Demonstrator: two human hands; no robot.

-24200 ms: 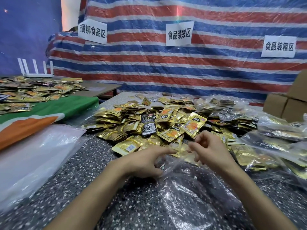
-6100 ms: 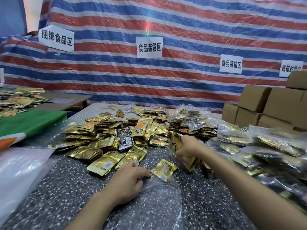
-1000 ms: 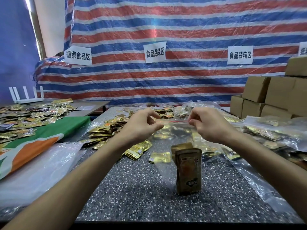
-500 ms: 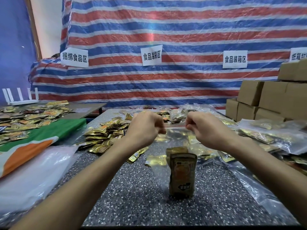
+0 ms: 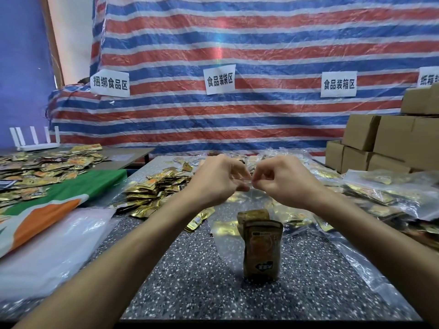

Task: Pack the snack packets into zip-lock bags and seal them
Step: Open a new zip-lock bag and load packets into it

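A clear zip-lock bag (image 5: pixel 228 243) hangs upright above the speckled table (image 5: pixel 190 281), its bottom on the tabletop. Inside it stand a few gold snack packets (image 5: pixel 262 251). My left hand (image 5: pixel 217 180) and my right hand (image 5: pixel 282 180) are raised side by side and pinch the bag's top edge, fingertips almost touching at the middle. A heap of loose gold snack packets (image 5: pixel 154 189) lies behind on the left.
Filled clear bags (image 5: pixel 380 198) pile up at the right, with cardboard boxes (image 5: pixel 384 143) behind them. Empty plastic bags (image 5: pixel 52 245) lie at the left beside a green and orange cloth (image 5: pixel 59 193). A side table with more packets (image 5: pixel 47 162) stands far left.
My hands have slid together along the bag's top edge, from well apart a second ago to nearly touching. The bag with its packets stays upright on the table.
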